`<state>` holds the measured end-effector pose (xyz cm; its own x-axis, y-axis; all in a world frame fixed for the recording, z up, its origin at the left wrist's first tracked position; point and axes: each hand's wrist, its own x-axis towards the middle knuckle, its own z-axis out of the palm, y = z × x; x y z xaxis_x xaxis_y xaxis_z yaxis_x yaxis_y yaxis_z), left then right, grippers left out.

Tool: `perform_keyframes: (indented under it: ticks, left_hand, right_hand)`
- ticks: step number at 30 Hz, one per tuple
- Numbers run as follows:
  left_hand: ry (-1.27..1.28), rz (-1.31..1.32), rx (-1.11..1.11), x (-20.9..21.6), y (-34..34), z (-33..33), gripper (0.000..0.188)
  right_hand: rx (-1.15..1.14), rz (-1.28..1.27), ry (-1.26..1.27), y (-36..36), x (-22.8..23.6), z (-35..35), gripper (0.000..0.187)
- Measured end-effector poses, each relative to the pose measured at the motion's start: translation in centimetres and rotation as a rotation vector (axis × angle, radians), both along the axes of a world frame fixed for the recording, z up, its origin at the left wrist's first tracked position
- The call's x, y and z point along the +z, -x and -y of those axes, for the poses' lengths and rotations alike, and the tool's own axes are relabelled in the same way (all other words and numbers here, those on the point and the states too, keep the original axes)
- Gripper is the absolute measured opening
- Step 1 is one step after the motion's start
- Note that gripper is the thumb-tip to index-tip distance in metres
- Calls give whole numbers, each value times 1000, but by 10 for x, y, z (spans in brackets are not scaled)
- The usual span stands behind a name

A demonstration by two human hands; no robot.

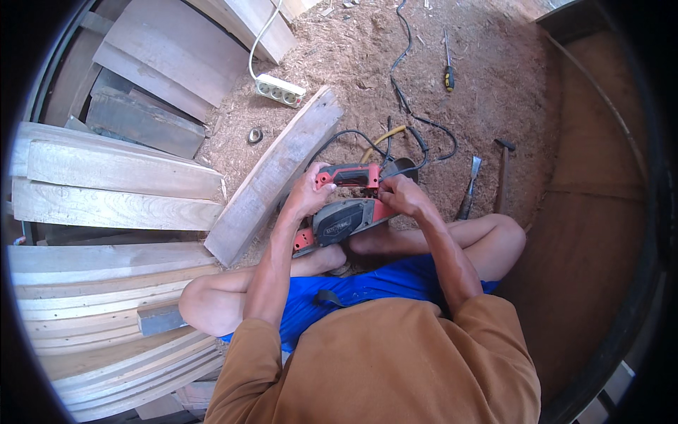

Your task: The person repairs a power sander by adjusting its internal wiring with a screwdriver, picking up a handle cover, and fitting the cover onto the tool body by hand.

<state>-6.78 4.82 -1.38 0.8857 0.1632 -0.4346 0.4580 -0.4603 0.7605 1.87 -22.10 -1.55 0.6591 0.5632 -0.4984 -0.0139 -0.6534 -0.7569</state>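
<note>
A red and black electric hand planer [341, 220] rests tilted over my crossed legs. My left hand [309, 192] closes on the left end of its handle, thumb and fingers on the red housing. At the opposite end, my right hand [401, 195] is closed against the red body below the handle, where the fingertips are partly hidden. A black cord [413, 168] runs away from that end. Just left of the planer lies a long, thick wooden board [279, 173], set at a slant on the sawdust.
Stacked planks [120, 201] line the left side. A white power strip [280, 90] and a roll of tape [255, 135] lie beyond the board. To the right are a chisel [470, 187], a hammer [503, 173] and, farther off, a screwdriver [448, 71]. A brown panel [593, 212] borders the right.
</note>
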Motion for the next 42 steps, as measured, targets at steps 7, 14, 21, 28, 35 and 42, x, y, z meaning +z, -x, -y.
perform_keyframes:
  ticks: [7,14,21,28,35,42]
  left_hand:
    - [42,77,2,-28,4,-8,51]
    - [9,51,-5,-13,3,-3,52]
    - [-55,39,-21,-9,2,-1,53]
    - [-66,30,-45,-13,0,-2,52]
    - [-23,59,-61,-25,3,-7,56]
    - [63,8,-92,-28,0,-10,49]
  right_hand:
    - [69,408,-249,20,3,1,15]
    - [74,261,-167,14,44,-7,21]
    - [338,614,-91,2,55,-23,25]
    - [346,843,-13,-21,26,-30,22]
    - [81,747,-131,-22,29,-29,27]
    - [170,316,-71,-30,34,-27,33]
